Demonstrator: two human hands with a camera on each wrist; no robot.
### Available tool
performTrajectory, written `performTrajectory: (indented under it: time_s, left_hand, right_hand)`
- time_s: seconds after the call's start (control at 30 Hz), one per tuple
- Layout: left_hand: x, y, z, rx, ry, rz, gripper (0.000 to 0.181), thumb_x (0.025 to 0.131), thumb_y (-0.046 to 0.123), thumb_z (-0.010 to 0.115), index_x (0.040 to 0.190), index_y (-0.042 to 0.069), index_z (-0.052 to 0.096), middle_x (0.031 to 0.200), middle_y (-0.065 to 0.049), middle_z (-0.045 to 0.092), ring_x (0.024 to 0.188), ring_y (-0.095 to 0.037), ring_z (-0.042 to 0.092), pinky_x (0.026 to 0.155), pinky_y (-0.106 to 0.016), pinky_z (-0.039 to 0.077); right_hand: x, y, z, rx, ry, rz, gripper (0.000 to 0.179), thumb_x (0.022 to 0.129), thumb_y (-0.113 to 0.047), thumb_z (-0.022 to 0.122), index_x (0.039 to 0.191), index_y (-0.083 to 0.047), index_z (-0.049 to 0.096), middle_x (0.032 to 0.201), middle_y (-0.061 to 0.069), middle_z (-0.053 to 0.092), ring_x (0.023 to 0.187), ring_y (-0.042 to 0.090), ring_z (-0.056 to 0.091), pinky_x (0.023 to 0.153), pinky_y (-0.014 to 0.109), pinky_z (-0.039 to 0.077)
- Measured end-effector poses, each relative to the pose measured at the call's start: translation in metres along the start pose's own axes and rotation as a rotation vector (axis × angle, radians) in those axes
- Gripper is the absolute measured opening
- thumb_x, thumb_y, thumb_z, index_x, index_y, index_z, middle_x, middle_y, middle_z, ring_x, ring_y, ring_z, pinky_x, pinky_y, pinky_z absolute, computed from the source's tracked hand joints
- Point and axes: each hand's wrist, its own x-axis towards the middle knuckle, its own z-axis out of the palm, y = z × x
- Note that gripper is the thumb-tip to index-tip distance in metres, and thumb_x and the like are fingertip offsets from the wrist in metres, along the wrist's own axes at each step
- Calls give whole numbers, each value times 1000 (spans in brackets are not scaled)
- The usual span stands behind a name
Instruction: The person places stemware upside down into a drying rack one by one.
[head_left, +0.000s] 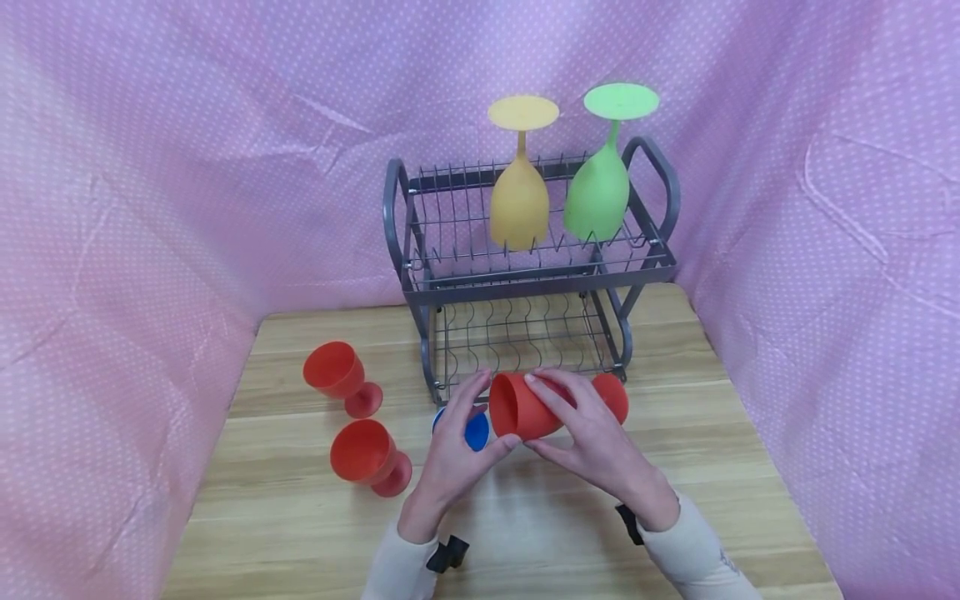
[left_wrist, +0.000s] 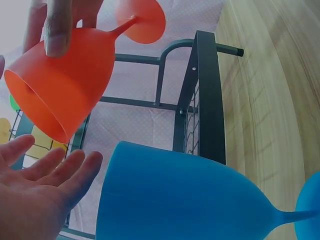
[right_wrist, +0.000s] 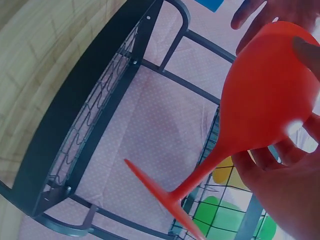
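Note:
A red plastic goblet (head_left: 528, 408) is tilted on its side in the air, its mouth toward the left and its foot toward the right. My right hand (head_left: 592, 429) grips it round the bowl, as the right wrist view also shows, with the goblet's stem and foot (right_wrist: 172, 197) sticking out free. Close by the rim is my left hand (head_left: 457, 446), its fingers spread and relaxed; the left wrist view shows them just off the goblet's mouth. A blue goblet (left_wrist: 180, 195) stands on the table beside the left hand, partly hidden by it in the head view.
A dark two-tier dish rack (head_left: 540, 287) stands at the back. Upside down on its top tier are a yellow goblet (head_left: 520, 204) and a green goblet (head_left: 598, 196). Two red goblets, one farther back (head_left: 333, 371) and one nearer (head_left: 363, 452), stand on the wooden table (head_left: 262, 533) at left.

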Motion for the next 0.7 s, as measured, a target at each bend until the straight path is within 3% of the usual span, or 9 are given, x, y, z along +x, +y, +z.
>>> performTrajectory:
  time_s: [0.17,0.33,0.7]
  left_hand:
    - [0,1,-1,6,-6,3,81,88,50,77,158,29,42,162,-7,40,143,-28,42,99,-57,54]
    - [0,3,-2,-1,-22,-10,81,89,48,78,158,33,41,163,-3,38,144,-27,42,99,-53,55]
    - [0,2,0,-50,-23,17,75,90,34,81,156,29,46,161,-4,41,144,-28,43,99,-55,54]
  right_hand:
    - [3,-3,-2,-48,-19,-26,97,66,-22,100,151,-14,53,148,14,50,134,33,48,91,49,60]
    - [5,-4,-2,-90,-20,-57,98,66,-24,100,151,-15,53,146,13,52,132,34,50,96,52,57]
    - [6,-5,-2,-113,-19,-92,97,67,-23,100,151,-16,54,145,14,53,131,35,51,102,56,53]
